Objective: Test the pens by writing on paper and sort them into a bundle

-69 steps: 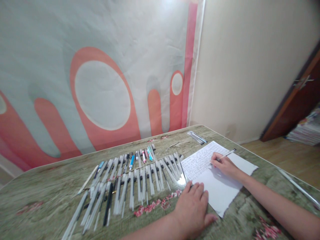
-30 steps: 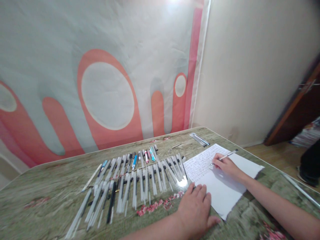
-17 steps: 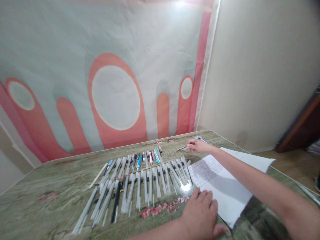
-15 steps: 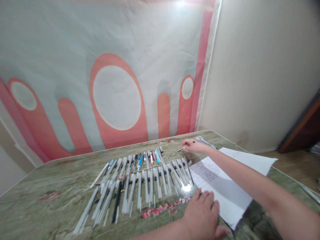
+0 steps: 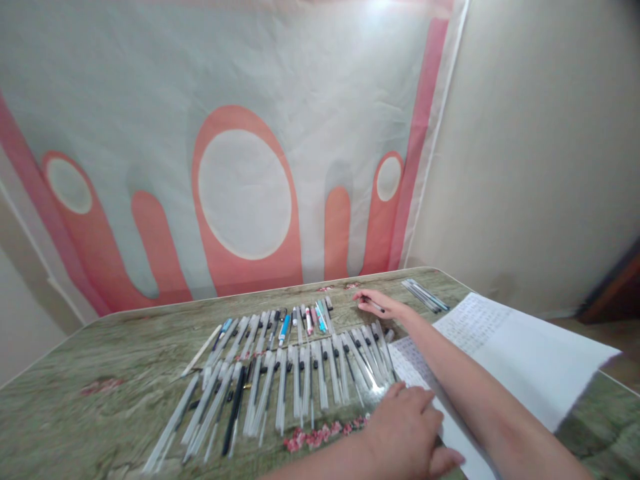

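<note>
Two rows with several pens (image 5: 295, 360) lie side by side on the green patterned table (image 5: 100, 373). My right hand (image 5: 381, 305) reaches across to the far end of the rows, fingers closed on a thin pen (image 5: 375, 306) held low over the table. My left hand (image 5: 407, 433) lies flat with fingers spread on the table at the near edge, touching the corner of a handwritten paper sheet (image 5: 505, 347). My right forearm crosses over that sheet.
A small bundle of pens (image 5: 425, 295) lies at the far right corner of the table. A pink and grey banner (image 5: 240, 167) hangs behind the table. A brown door edge (image 5: 613, 290) shows at the right.
My right hand left the paper with the pen and swung left to the far end of the pen rows. The view has turned left. The left hand stayed put.
</note>
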Action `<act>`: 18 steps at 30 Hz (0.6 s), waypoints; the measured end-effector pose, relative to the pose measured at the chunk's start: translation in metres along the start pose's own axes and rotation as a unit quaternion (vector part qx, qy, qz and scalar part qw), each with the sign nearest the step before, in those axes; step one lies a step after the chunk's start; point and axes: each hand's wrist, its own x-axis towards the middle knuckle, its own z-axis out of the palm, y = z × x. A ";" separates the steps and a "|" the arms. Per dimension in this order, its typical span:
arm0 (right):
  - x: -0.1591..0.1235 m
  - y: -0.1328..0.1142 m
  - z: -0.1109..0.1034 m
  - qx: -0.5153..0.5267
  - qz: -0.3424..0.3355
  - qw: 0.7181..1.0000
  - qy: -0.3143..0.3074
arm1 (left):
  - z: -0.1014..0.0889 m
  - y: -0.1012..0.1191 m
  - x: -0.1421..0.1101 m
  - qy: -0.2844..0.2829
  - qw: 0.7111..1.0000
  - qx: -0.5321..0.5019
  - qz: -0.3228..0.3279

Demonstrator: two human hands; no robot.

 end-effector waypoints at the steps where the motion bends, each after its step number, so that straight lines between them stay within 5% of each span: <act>1: -0.002 -0.003 -0.004 -0.009 -0.010 1.000 0.023 | -0.011 -0.004 0.001 0.022 0.999 -0.041 -0.023; 5: -0.004 -0.021 -0.019 -0.006 -0.049 0.995 0.090 | -0.050 -0.034 0.010 0.131 0.946 -0.251 -0.158; 9: 0.001 -0.041 -0.024 0.044 -0.041 0.992 0.114 | -0.066 -0.076 0.015 0.215 0.781 -0.518 -0.274; 13: 0.004 -0.063 -0.013 0.104 -0.019 0.989 0.100 | -0.069 -0.104 0.009 0.257 0.608 -0.681 -0.317; 18: 0.005 -0.085 0.010 0.211 -0.013 0.976 0.057 | -0.070 -0.115 0.001 0.276 0.491 -0.767 -0.309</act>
